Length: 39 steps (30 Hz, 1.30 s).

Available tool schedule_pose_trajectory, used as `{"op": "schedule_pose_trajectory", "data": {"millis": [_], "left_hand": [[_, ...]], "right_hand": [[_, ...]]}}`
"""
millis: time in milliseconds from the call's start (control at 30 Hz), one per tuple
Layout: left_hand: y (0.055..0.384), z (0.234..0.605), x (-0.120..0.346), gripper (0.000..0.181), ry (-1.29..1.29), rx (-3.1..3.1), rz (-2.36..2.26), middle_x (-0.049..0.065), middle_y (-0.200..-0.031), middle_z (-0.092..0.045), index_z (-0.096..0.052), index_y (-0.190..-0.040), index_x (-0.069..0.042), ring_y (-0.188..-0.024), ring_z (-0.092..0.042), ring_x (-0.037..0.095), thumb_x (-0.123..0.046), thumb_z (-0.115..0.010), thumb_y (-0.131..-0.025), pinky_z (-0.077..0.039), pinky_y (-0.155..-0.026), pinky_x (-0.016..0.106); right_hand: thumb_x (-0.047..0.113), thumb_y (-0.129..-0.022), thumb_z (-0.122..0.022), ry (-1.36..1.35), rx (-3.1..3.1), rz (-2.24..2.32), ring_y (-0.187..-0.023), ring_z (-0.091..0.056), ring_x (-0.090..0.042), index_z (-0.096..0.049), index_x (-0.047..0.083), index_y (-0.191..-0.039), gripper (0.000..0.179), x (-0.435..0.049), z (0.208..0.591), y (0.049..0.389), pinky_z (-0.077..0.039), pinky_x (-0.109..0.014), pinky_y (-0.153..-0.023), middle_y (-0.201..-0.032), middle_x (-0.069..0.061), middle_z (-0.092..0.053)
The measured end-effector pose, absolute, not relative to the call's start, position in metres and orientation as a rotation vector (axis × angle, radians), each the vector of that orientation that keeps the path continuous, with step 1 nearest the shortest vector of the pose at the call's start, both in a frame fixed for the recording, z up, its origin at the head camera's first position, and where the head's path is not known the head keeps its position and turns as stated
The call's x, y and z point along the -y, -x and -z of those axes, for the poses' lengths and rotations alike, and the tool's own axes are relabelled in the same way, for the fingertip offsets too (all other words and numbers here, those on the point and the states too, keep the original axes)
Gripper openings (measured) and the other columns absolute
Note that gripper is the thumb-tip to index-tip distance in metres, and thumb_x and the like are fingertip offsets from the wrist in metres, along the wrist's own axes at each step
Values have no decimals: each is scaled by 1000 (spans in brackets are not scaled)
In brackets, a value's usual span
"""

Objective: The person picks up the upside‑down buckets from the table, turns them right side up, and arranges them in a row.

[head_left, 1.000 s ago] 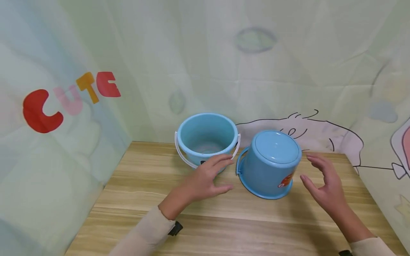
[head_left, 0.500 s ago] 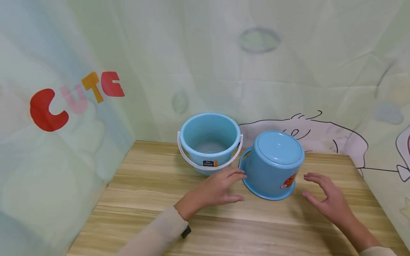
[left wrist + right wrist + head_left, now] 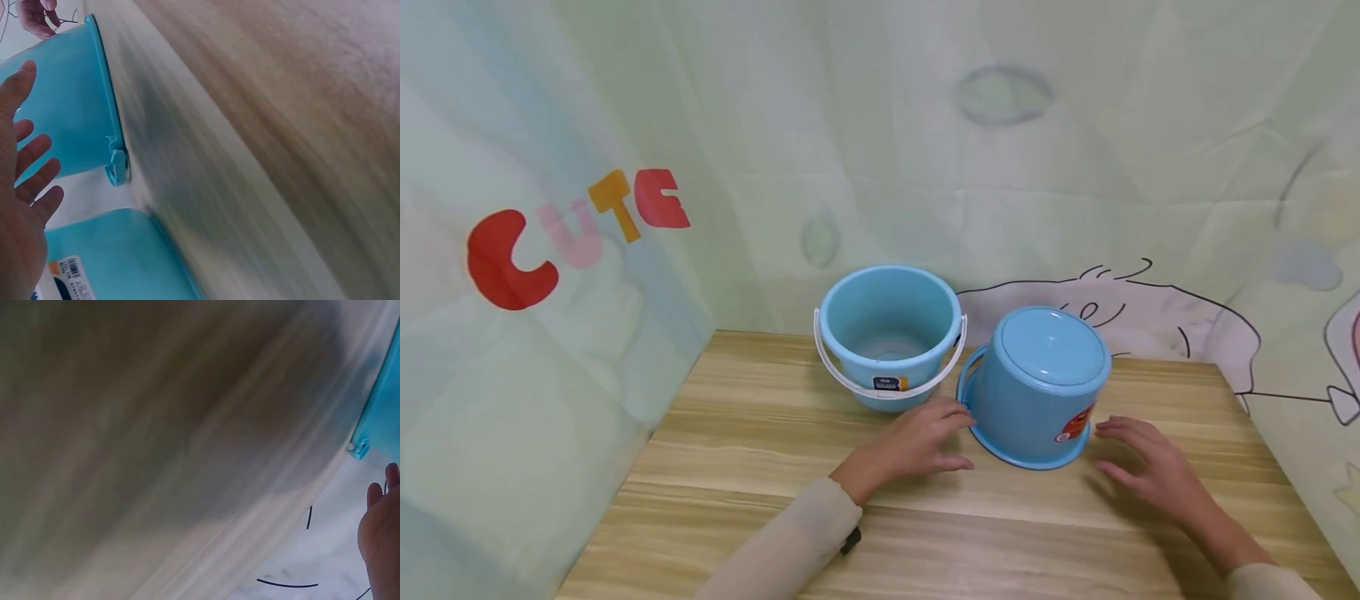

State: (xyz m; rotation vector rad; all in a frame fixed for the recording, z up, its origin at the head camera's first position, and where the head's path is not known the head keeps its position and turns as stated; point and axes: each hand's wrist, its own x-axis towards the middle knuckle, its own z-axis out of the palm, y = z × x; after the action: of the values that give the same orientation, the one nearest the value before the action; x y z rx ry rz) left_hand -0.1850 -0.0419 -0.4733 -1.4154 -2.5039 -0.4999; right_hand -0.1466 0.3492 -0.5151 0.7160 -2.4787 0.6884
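A blue bucket (image 3: 1037, 417) stands upside down on the table, its round base up and a red sticker on its side. Left of it is an upright light-blue bucket (image 3: 883, 321) with a white handle (image 3: 850, 383) hanging across its front. My left hand (image 3: 921, 442) is beside the inverted bucket's left rim with fingers extended; in the left wrist view those fingers (image 3: 37, 178) look spread. On the other side my right hand (image 3: 1157, 471) has its fingertips close to the rim. I cannot tell whether either hand touches the bucket. Most of the right hand (image 3: 382, 537) is cropped in its wrist view.
A wood-grain table (image 3: 925, 533) lies under both buckets. Behind and at the sides hangs a printed pale-green cloth (image 3: 760, 125) with "CUTE" letters on the left. The upright bucket stands near the table's back edge.
My left hand has moved right and down, away from in front of the upright bucket toward the inverted one. My right hand has come lower and closer to the inverted bucket's rim.
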Motion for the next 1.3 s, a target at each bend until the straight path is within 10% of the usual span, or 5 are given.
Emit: {"op": "schedule_pose_trajectory", "data": {"millis": [300,567,1300], "left_hand": [[194,485,33,39,1440,2577,297,-1,-118,-67,-74,-118,-14,-112,-63,13,-43,-78,-91,-51,-97,22],[200,492,19,32,1457,2588,205,-1,-114,-69,-76,-115,-15,-107,-64,12,-39,-76,-93,-52,-94,22],[211,503,-1,12,1458,2637,53,-6,-99,-64,-76,-100,-23,-94,-58,13,-33,-70,-98,-48,-83,23]], "right_hand": [[16,-70,-94,-759,2596,-557,-117,-61,-33,-77,11,-109,43,-352,522,160,-16,0,-111,-115,-5,-75],[18,-74,-92,-862,2640,-404,-116,-65,-30,-79,15,-106,34,-358,525,172,-56,-53,-93,-113,-1,-77],[9,-65,-95,-1155,2479,-262,-103,-70,-27,-77,11,-101,41,-352,525,186,-62,-44,-83,-109,-5,-74]]}}
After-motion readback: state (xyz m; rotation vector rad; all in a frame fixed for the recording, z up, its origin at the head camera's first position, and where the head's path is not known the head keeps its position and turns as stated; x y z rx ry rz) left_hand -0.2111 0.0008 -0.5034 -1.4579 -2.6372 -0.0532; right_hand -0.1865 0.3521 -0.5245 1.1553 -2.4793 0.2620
